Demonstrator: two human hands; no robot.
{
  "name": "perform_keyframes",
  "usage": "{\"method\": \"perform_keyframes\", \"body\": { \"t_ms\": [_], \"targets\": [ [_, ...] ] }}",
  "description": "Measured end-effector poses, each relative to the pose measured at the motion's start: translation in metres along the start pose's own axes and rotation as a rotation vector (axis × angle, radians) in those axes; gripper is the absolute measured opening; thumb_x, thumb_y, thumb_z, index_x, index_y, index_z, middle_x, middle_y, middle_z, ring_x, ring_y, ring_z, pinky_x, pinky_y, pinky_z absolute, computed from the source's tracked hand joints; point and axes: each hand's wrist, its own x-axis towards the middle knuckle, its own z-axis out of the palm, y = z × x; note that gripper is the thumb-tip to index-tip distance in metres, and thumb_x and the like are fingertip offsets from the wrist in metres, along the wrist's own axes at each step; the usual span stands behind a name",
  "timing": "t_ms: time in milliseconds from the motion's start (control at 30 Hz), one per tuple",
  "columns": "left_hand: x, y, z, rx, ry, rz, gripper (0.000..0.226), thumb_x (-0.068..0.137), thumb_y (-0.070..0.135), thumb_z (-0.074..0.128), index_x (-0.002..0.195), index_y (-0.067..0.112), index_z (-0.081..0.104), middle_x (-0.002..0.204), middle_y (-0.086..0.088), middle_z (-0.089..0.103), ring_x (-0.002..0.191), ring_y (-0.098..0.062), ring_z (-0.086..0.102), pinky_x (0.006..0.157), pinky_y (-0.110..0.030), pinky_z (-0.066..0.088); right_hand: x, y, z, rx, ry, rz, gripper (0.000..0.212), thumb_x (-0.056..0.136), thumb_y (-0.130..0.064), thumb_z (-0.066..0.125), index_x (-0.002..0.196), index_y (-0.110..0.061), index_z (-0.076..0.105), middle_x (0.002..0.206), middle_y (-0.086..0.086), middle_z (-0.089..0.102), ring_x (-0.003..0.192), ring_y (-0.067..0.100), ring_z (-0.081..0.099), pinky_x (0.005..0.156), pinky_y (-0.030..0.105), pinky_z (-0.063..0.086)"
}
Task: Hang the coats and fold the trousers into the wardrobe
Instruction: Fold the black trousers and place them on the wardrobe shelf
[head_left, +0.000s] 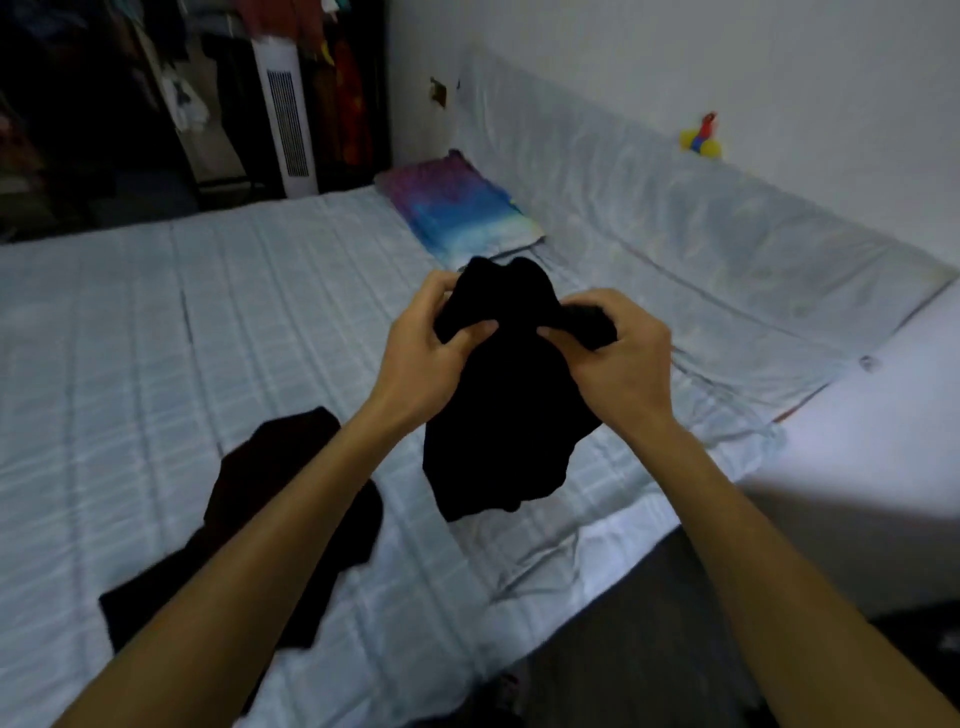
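Holding the black garment (498, 415) above the bed (130, 338), we pinch its top edge with left hand (421, 353) and right hand (618, 358) close together. Its length hangs straight down from our fingers, so either hand can slide outward along that edge.

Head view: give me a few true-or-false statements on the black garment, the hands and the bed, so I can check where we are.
1. The left hand and the right hand both hold the black garment. True.
2. The black garment lies flat on the bed. False: it hangs from the hands above the bed.
3. A second dark garment lies on the bed. True.
4. The colourful pillow lies at the bed's near edge. False: it lies at the far side, near the wall.
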Motion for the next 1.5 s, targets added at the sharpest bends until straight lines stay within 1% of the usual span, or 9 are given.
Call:
{"method": "perform_keyframes", "body": {
  "t_ms": [200, 367, 700, 900, 1100, 1233, 1300, 1367, 1500],
  "targets": [
    [-0.125, -0.033, -0.008, -0.044, -0.013, -0.190, 0.020, 0.088, 0.013, 0.062, 0.104, 0.022, 0.054, 0.093, 0.013, 0.064, 0.092, -0.008, 0.064, 0.080, -0.030, 0.052, -0.126, -0.009, 0.022, 0.088, -0.084, 0.199, 0.024, 0.074, -0.008, 0.078, 0.089, -0.025, 0.069, 0.085, -0.012, 0.068, 0.082, 0.004, 0.064, 0.076, 0.022, 0.050],
    [-0.201, -0.055, 0.001, -0.013, -0.034, -0.278, 0.022, 0.086, 0.016, 0.062, 0.106, 0.018, 0.056, 0.096, 0.007, 0.065, 0.095, -0.014, 0.064, 0.083, -0.036, 0.053, -0.201, 0.003, 0.020, 0.096, -0.158, 0.257, 0.028, 0.072, -0.004, 0.077, 0.089, -0.025, 0.068, 0.085, -0.011, 0.068, 0.082, 0.009, 0.066, 0.074, 0.035, 0.055],
    [-0.284, -0.064, 0.043, 0.078, -0.047, -0.450, 0.022, 0.086, 0.009, 0.066, 0.097, 0.025, 0.055, 0.086, 0.016, 0.062, 0.082, -0.002, 0.060, 0.071, -0.015, 0.045, -0.284, 0.033, -0.007, 0.166, -0.282, 0.413, 0.025, 0.072, -0.008, 0.079, 0.091, -0.022, 0.068, 0.090, -0.011, 0.067, 0.089, 0.008, 0.064, 0.080, 0.033, 0.054],
    [-0.298, -0.094, 0.061, 0.030, -0.030, -0.574, 0.017, 0.088, 0.009, 0.064, 0.101, 0.014, 0.055, 0.093, 0.003, 0.065, 0.091, -0.013, 0.064, 0.080, -0.031, 0.053, -0.304, 0.059, 0.002, 0.151, -0.340, 0.519, 0.024, 0.072, -0.012, 0.079, 0.091, -0.023, 0.068, 0.091, -0.012, 0.067, 0.089, 0.003, 0.063, 0.082, 0.027, 0.053],
    [-0.249, -0.173, 0.066, 0.058, -0.037, -0.685, 0.017, 0.088, 0.016, 0.064, 0.100, 0.023, 0.054, 0.097, 0.001, 0.066, 0.093, -0.014, 0.065, 0.084, -0.041, 0.054, -0.281, 0.114, 0.063, 0.009, -0.345, 0.674, 0.023, 0.075, -0.022, 0.077, 0.096, -0.027, 0.067, 0.097, -0.013, 0.066, 0.091, 0.002, 0.061, 0.086, 0.029, 0.052],
    [-0.209, -0.249, 0.074, 0.102, -0.050, -0.731, 0.026, 0.088, 0.022, 0.064, 0.112, 0.021, 0.053, 0.105, 0.004, 0.064, 0.097, -0.010, 0.063, 0.089, -0.038, 0.053, -0.272, 0.165, 0.122, -0.107, -0.280, 0.780, 0.047, 0.078, -0.028, 0.074, 0.120, -0.025, 0.055, 0.119, -0.008, 0.059, 0.108, 0.008, 0.056, 0.095, 0.029, 0.046],
    [-0.201, -0.283, 0.082, 0.152, -0.100, -0.769, 0.038, 0.090, 0.022, 0.063, 0.124, 0.019, 0.047, 0.114, 0.006, 0.060, 0.101, -0.006, 0.059, 0.092, -0.030, 0.050, -0.277, 0.185, 0.145, -0.188, -0.258, 0.841, 0.063, 0.080, -0.026, 0.073, 0.134, -0.022, 0.041, 0.133, -0.001, 0.049, 0.119, 0.014, 0.048, 0.102, 0.030, 0.040],
    [-0.205, -0.314, 0.088, 0.250, -0.179, -0.770, 0.055, 0.089, 0.020, 0.063, 0.137, 0.017, 0.037, 0.131, 0.000, 0.053, 0.115, -0.011, 0.052, 0.101, -0.028, 0.043, -0.292, 0.199, 0.161, -0.270, -0.300, 0.863, 0.074, 0.081, -0.022, 0.072, 0.142, -0.018, 0.031, 0.141, 0.005, 0.041, 0.127, 0.019, 0.041, 0.107, 0.034, 0.035],
    [-0.249, -0.344, 0.094, 0.534, -0.507, -0.663, 0.063, 0.092, 0.023, 0.059, 0.146, 0.012, 0.027, 0.145, -0.011, 0.038, 0.130, -0.023, 0.039, 0.106, -0.029, 0.030, -0.345, 0.214, 0.168, -0.351, -0.568, 0.858, 0.078, 0.082, -0.019, 0.071, 0.146, -0.017, 0.026, 0.147, 0.008, 0.035, 0.135, 0.022, 0.034, 0.110, 0.043, 0.031]
  ]
}}
